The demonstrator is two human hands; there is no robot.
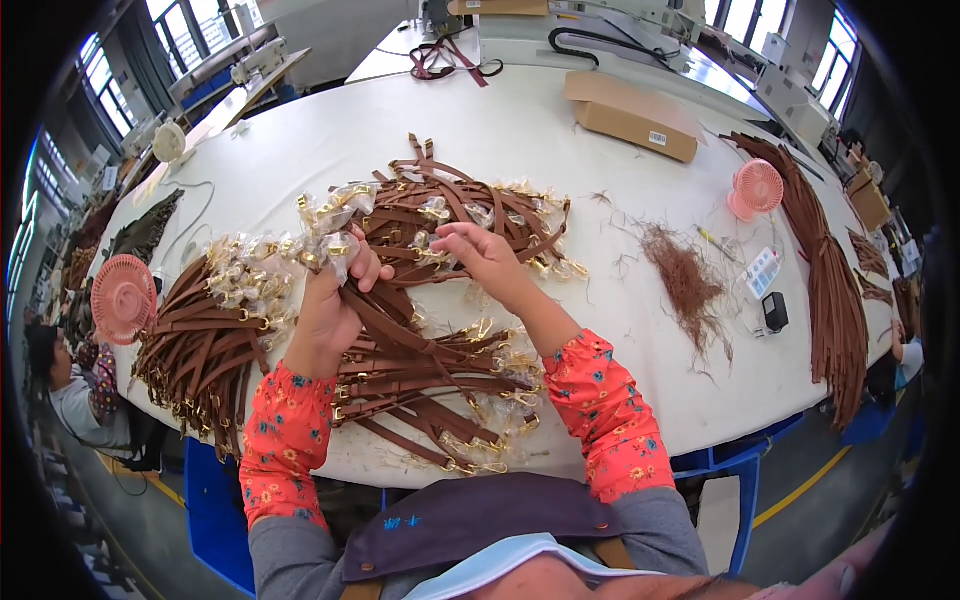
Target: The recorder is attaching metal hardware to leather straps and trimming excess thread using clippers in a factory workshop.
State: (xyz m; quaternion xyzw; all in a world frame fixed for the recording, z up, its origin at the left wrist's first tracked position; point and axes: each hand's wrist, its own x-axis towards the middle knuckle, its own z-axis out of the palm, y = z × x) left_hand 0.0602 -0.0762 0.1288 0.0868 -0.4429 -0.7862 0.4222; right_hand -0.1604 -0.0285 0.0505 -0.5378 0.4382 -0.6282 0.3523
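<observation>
My left hand (335, 305) is closed around a bunch of brown straps (385, 325). Their gold metal fittings, wrapped in clear plastic (335, 215), stick out above the fist, and the strap ends trail down toward the right. My right hand (485, 262) hovers over the far pile of brown straps (430, 205), its fingers loosely bent and apart, and I see nothing held in it. Another heap of straps with gold clips (440, 375) lies between my forearms. To the left sits a thick stack of straps (200, 335), its fittings also in plastic.
A pink fan (124, 299) stands at the left, another pink fan (755, 188) at the right. Brown thread scraps (680, 280), a black adapter (774, 312) and long brown strips (815, 280) lie rightward. A cardboard box (635, 118) is farther back. Blue bins (215, 520) flank me.
</observation>
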